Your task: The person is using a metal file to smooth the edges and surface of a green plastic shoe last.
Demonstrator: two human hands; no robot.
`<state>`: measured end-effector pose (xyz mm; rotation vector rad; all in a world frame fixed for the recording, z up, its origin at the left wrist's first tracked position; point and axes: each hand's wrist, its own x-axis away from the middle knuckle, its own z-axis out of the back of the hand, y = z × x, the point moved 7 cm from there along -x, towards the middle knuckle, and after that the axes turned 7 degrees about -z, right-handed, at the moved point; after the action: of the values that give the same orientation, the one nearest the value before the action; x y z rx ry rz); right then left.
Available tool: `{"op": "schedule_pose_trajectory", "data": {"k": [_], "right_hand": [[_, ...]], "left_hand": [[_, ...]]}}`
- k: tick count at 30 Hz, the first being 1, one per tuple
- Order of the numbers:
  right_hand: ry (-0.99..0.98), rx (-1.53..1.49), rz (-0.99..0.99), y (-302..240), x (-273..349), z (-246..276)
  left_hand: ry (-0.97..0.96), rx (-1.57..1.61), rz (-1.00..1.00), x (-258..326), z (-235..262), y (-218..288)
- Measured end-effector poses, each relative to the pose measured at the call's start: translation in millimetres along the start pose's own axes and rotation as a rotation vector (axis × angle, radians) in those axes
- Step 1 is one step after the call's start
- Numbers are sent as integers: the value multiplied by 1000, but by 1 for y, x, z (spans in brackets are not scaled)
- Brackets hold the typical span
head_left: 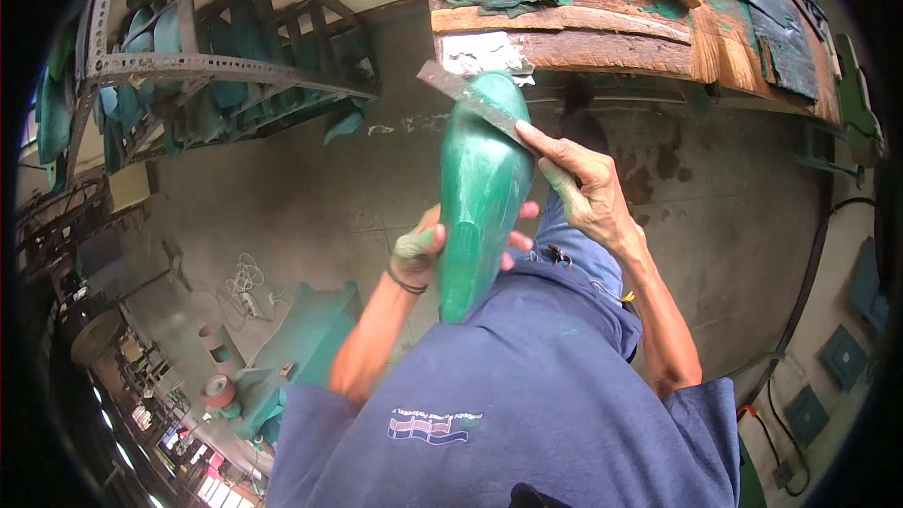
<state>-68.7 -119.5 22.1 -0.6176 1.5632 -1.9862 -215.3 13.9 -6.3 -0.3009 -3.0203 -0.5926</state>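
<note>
The left hand (419,254) wraps its grip around the long green piece (482,190) to keep it steady, while the right hand (583,190) pinches the flat metal file (475,99) against its top end

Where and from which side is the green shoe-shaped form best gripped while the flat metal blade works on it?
Grip the long green shoe-shaped form round its narrower lower half, from the left, as the left hand does. That leaves the broad upper end free for the flat metal blade, which the right hand holds.

green shoe last (482,188), upright, metal blade (470,97) across top
</note>
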Motion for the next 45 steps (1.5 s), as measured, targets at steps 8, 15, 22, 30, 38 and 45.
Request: {"op": "schedule_pose_trajectory", "data": {"k": [8, 15, 22, 30, 38, 45], "right_hand": [[3, 318, 13, 13, -25, -4], [-55, 278, 85, -3, -16, 1], [-258, 338, -189, 0, 22, 11], [47, 429, 54, 21, -29, 2], [4, 346, -32, 14, -13, 0], [-34, 272, -123, 4, 6, -13]], "left_hand": [[278, -333, -280, -13, 21, 5], [322, -426, -213, -7, 11, 7], [311, -491, -84, 0, 27, -9], [337, -476, -25, -9, 24, -18], [350, -575, -61, -5, 26, -17], [375, -554, -81, -2, 22, -13]]}}
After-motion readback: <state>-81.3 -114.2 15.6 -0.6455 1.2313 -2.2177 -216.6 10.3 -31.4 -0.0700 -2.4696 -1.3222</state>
